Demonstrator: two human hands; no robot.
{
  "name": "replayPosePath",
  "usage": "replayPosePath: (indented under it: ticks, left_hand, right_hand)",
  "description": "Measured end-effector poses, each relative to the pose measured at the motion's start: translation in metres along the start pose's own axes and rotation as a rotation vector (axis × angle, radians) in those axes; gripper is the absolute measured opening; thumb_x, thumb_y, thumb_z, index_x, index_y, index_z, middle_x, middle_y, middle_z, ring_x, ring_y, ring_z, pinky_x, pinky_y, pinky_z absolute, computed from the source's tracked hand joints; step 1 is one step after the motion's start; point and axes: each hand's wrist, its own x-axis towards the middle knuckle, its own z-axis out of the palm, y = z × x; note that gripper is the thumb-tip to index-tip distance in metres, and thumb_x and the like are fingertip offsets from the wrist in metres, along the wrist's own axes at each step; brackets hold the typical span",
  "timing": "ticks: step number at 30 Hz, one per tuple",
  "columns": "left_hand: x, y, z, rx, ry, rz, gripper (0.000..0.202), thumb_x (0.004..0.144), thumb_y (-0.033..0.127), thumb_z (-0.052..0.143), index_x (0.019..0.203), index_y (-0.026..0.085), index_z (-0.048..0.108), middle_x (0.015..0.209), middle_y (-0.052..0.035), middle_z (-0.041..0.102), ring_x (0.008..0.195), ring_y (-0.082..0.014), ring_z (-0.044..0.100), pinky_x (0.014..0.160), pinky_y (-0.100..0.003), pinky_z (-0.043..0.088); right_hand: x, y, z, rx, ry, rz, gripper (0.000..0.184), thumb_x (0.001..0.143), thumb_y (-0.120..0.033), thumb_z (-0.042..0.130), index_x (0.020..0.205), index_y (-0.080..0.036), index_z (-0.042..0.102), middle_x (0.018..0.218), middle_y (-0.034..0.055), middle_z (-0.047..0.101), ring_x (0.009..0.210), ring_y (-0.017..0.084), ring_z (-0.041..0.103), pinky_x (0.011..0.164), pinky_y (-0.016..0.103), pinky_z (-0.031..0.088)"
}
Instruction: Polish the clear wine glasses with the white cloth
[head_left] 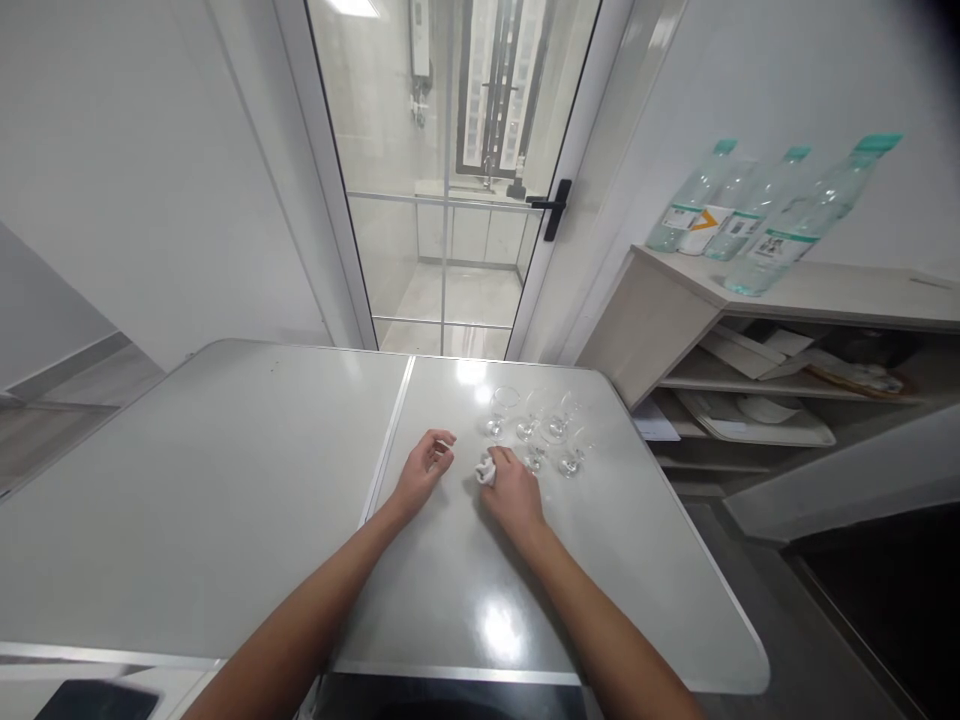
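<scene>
In the head view my right hand (516,488) is closed on a small crumpled white cloth (486,471), low over the table top. My left hand (426,468) is a short way to the left, its fingers curved and apart with nothing between them. Several clear stemmed glasses (556,428) stand in a cluster just beyond and to the right of my right hand. The glass (534,460) closest to that hand is partly hidden by it. Whether my right fingers touch that glass I cannot tell.
The pale table (225,480) has a metal seam (390,430) left of my hands. At the right stands a shelf unit (675,300) with several plastic bottles (780,235) on top and trays (750,415) inside. A glass door (446,240) is behind the table.
</scene>
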Motion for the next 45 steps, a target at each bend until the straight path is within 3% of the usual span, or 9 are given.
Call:
replayPosePath:
  ticks: [2, 4, 9, 17, 24, 34, 37, 42, 45]
  left_hand:
    - [0.000, -0.002, -0.002, 0.034, -0.004, -0.040, 0.045, 0.096, 0.057, 0.057, 0.075, 0.018, 0.058, 0.074, -0.0014, 0.057, 0.064, -0.0129, 0.048, 0.063, -0.027, 0.039]
    - [0.000, -0.005, -0.003, 0.059, -0.011, -0.092, 0.059, 0.098, 0.060, 0.049, 0.056, 0.019, 0.044, 0.055, 0.0028, 0.041, 0.053, -0.0111, 0.035, 0.056, -0.027, 0.031]
    - [0.001, -0.005, 0.000, 0.147, -0.014, -0.130, 0.064, 0.094, 0.061, 0.054, 0.050, 0.021, 0.033, 0.049, 0.0049, 0.028, 0.051, -0.0101, 0.026, 0.055, -0.028, 0.024]
    - [0.001, -0.001, 0.003, 0.181, -0.036, -0.144, 0.062, 0.093, 0.061, 0.054, 0.052, 0.021, 0.029, 0.051, 0.0048, 0.024, 0.052, -0.0097, 0.023, 0.053, -0.028, 0.021]
    - [0.002, -0.003, 0.002, 0.196, -0.036, -0.143, 0.062, 0.093, 0.061, 0.053, 0.052, 0.021, 0.031, 0.051, 0.0047, 0.026, 0.052, -0.0098, 0.025, 0.053, -0.028, 0.023]
    - [0.002, -0.009, 0.000, 0.181, -0.018, -0.148, 0.062, 0.092, 0.061, 0.055, 0.052, 0.021, 0.031, 0.051, 0.0050, 0.025, 0.051, -0.0093, 0.024, 0.052, -0.027, 0.022]
    - [0.003, -0.008, 0.000, 0.189, -0.014, -0.149, 0.063, 0.092, 0.064, 0.054, 0.051, 0.020, 0.032, 0.050, 0.0053, 0.026, 0.051, -0.0090, 0.025, 0.053, -0.027, 0.023]
    - [0.003, -0.008, 0.000, 0.195, 0.003, -0.132, 0.064, 0.093, 0.064, 0.053, 0.051, 0.020, 0.035, 0.050, 0.0054, 0.029, 0.051, -0.0090, 0.028, 0.055, -0.027, 0.026]
    - [0.002, -0.006, -0.001, 0.181, 0.037, -0.115, 0.061, 0.096, 0.061, 0.052, 0.053, 0.019, 0.037, 0.051, 0.0052, 0.032, 0.051, -0.0094, 0.030, 0.055, -0.027, 0.028]
  right_hand:
    - [-0.005, -0.009, 0.003, 0.056, -0.036, -0.145, 0.031, 0.082, -0.014, 0.058, 0.112, -0.024, 0.060, 0.118, 0.0058, 0.064, 0.093, 0.020, 0.066, 0.074, 0.028, 0.043]
    - [-0.010, -0.016, 0.006, 0.096, -0.103, -0.276, 0.027, 0.082, -0.019, 0.060, 0.109, -0.024, 0.059, 0.112, 0.0039, 0.063, 0.086, 0.019, 0.064, 0.071, 0.027, 0.042]
    - [-0.015, -0.020, 0.007, 0.056, -0.296, -0.558, 0.022, 0.079, -0.022, 0.064, 0.101, -0.024, 0.060, 0.100, 0.0008, 0.064, 0.081, 0.019, 0.062, 0.068, 0.026, 0.038]
    - [-0.015, -0.020, 0.003, 0.047, -0.305, -0.563, 0.021, 0.081, -0.021, 0.065, 0.101, -0.024, 0.061, 0.099, 0.0010, 0.066, 0.082, 0.018, 0.063, 0.069, 0.026, 0.038]
    - [-0.018, -0.019, 0.003, 0.077, -0.283, -0.585, 0.023, 0.087, -0.034, 0.066, 0.107, -0.024, 0.061, 0.102, 0.0018, 0.065, 0.082, 0.018, 0.062, 0.069, 0.027, 0.038]
    - [-0.017, -0.017, -0.007, 0.200, -0.386, -0.587, 0.072, 0.083, -0.074, 0.068, 0.139, -0.030, 0.057, 0.111, 0.0040, 0.060, 0.091, 0.022, 0.060, 0.081, 0.032, 0.046]
    - [-0.012, -0.011, -0.005, 0.293, -0.308, -0.692, 0.062, 0.093, -0.069, 0.058, 0.141, -0.029, 0.058, 0.109, 0.0052, 0.061, 0.097, 0.024, 0.057, 0.087, 0.037, 0.047]
    - [-0.007, -0.005, -0.003, 0.445, 0.006, -0.721, 0.038, 0.103, -0.049, 0.050, 0.115, -0.019, 0.069, 0.100, 0.0091, 0.064, 0.090, 0.024, 0.055, 0.084, 0.041, 0.047]
    - [-0.008, -0.005, -0.003, 0.499, 0.005, -0.755, 0.025, 0.099, -0.041, 0.058, 0.102, -0.018, 0.070, 0.096, 0.0083, 0.064, 0.088, 0.022, 0.057, 0.080, 0.036, 0.048]
